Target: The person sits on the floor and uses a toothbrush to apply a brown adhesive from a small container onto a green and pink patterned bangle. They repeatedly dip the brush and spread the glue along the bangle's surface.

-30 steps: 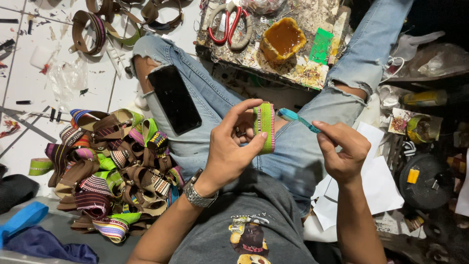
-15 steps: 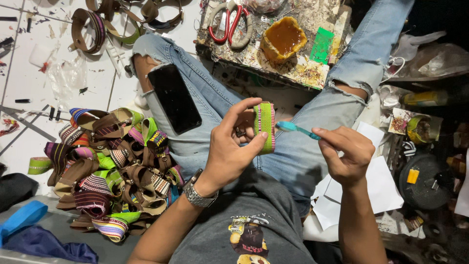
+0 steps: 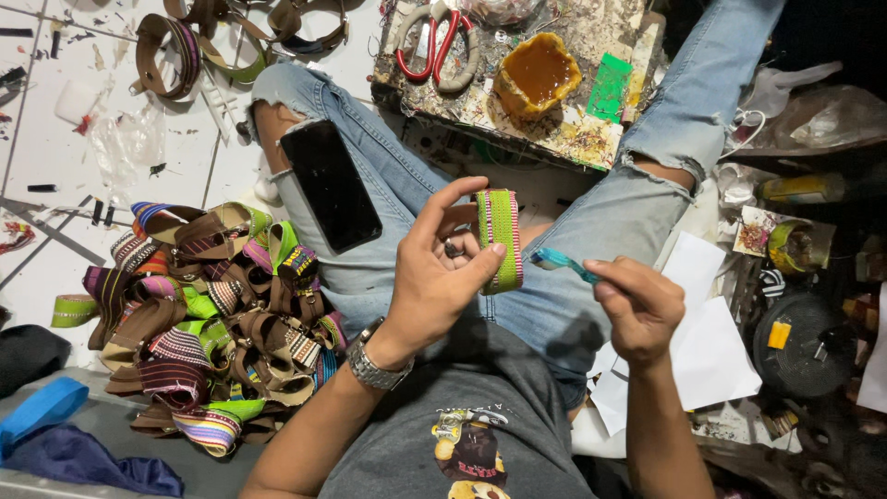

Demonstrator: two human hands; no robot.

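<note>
Green woven strap loop (image 3: 500, 240) pinched upright over the lap in left hand (image 3: 442, 277), inner face turned toward turquoise toothbrush (image 3: 564, 264) gripped by right hand (image 3: 639, 310), bristles just beside its edge, glue tub (image 3: 537, 74) ahead

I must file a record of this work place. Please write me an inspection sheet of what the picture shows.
Surface: white tiled floor, stained; paint-spattered board beyond the knees.
Job's things: green woven strap loop and teal brush, its head beside the loop.
Clutter: pile of woven loops, black phone on the thigh, red-handled scissors, tub of amber glue, white papers.
Grips: left hand pinches the loop; right hand holds the brush.
Cables: nothing seen.
Surroundings: dark cans and bags on the right; blue cloth at lower left.
</note>
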